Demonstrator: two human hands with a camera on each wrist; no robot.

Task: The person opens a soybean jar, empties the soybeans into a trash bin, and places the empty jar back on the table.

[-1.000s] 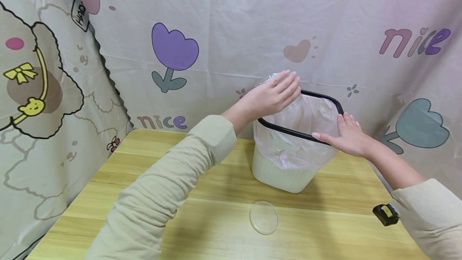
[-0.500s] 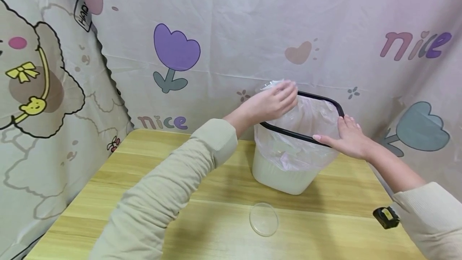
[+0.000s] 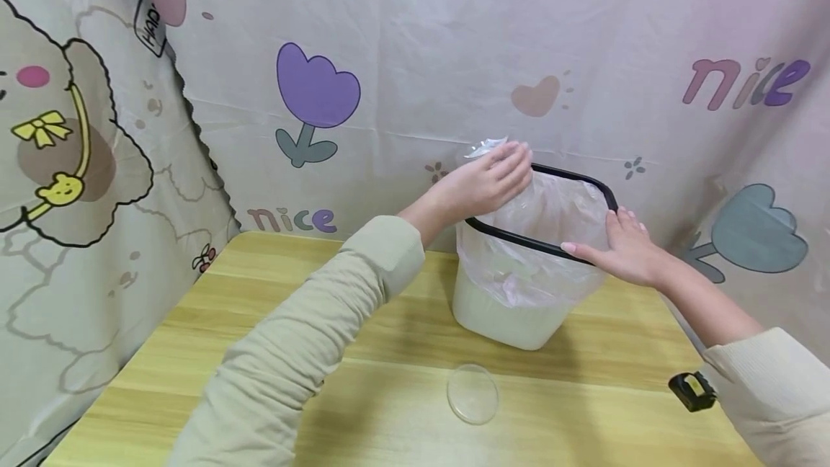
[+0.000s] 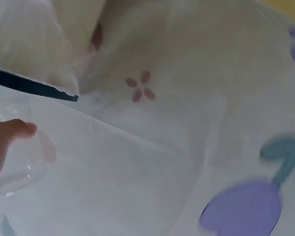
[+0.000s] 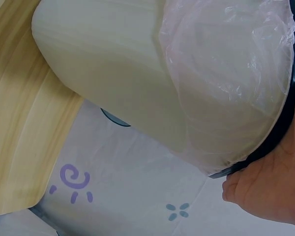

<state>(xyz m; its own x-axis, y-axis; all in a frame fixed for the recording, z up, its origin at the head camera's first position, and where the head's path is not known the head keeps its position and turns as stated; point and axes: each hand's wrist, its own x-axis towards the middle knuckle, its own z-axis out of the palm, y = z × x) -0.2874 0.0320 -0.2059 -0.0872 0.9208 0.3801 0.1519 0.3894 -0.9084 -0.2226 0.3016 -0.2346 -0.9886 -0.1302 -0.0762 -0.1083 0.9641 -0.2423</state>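
A pale waste bin (image 3: pixel 512 319) with a black rim (image 3: pixel 519 238) stands on the table, lined with a thin pinkish bag (image 3: pixel 570 204) folded over its outside. My left hand (image 3: pixel 483 180) grips a clear plastic cup (image 4: pixel 19 174) above the bin's left side. Only a shiny edge of that cup shows behind the hand in the head view; its contents are hidden. My right hand (image 3: pixel 625 247) rests on the rim's right corner, thumb and fingers spread straight along it. In the right wrist view the palm lies against the rim.
A clear round lid (image 3: pixel 473 394) lies on the wooden table (image 3: pixel 389 409) in front of the bin. A small black object with a yellow patch (image 3: pixel 692 390) is beside the right sleeve. A printed cloth (image 3: pixel 415 56) hangs behind the table.
My left hand has dropped slightly over the bin and shifted a little left, still gripping the cup. The right hand keeps its place on the rim.
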